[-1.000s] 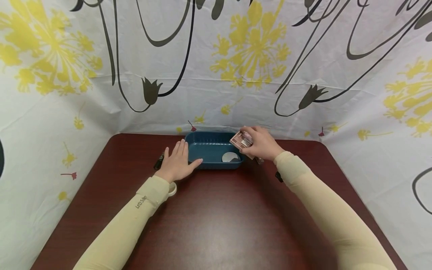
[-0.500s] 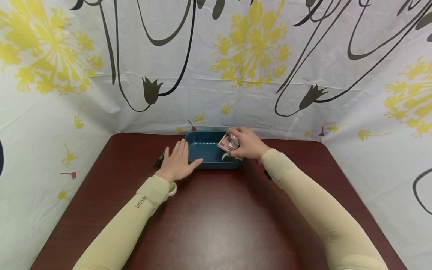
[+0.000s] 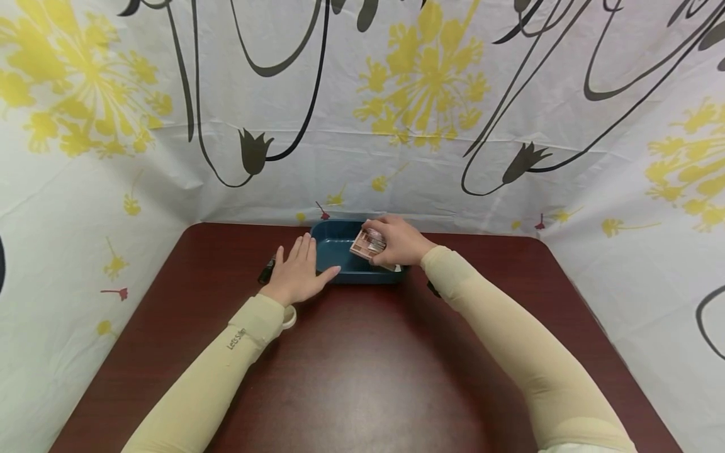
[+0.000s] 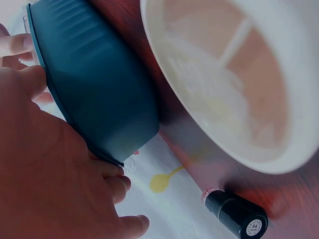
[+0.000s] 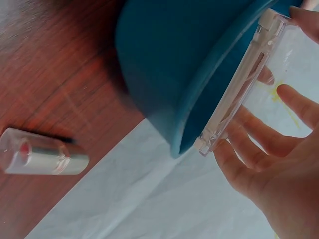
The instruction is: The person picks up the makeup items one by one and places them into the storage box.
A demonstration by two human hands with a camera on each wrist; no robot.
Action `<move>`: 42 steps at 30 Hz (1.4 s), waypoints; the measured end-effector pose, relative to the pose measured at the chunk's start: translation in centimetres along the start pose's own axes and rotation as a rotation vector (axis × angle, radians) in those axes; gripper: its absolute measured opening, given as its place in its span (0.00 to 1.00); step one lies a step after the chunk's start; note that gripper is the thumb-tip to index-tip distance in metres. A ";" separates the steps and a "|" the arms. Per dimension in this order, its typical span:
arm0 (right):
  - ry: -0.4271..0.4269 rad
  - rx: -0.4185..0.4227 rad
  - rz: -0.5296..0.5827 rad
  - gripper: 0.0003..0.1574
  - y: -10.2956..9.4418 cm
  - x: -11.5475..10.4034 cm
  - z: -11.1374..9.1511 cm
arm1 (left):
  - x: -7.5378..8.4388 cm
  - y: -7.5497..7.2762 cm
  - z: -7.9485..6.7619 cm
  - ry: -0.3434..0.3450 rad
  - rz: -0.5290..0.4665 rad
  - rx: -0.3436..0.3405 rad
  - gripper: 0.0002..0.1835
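We hold the flat pinkish palette with clear plastic lid [image 3: 364,245] over the three-o'clock half of the rounded blue plastic tray [image 3: 357,278]: our right hand [image 3: 399,241] pinches opposite ends, likely for control. At nine o'clock our left hand [image 3: 297,272], fingers straight, seemingly steadies the tray.

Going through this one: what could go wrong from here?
The right hand holds the makeup palette between thumb and fingers, so a loose grip might let it drop into the blue tray. In the right wrist view the palette appears close to the tray's rim and could catch on it. The left sleeve partly hides the white round item and might nudge it.
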State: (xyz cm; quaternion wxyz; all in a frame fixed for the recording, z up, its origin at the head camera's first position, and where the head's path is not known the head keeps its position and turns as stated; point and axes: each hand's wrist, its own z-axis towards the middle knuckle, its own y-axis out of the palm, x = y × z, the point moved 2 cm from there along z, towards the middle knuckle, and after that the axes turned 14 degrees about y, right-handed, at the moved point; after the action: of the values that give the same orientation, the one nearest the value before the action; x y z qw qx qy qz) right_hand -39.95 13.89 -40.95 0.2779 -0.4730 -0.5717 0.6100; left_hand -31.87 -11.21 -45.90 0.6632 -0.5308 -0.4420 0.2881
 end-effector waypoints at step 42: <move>-0.056 -0.253 -0.142 0.49 4.7 -4.2 4.7 | 0.1 -0.3 -0.4 0.012 -0.001 0.003 0.55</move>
State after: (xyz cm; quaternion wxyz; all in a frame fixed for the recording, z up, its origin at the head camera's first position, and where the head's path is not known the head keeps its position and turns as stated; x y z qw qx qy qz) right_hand -41.52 7.20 -44.89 0.2426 -0.4454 -0.6836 0.5249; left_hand -31.50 -11.43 -45.65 0.6666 -0.5315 -0.4379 0.2853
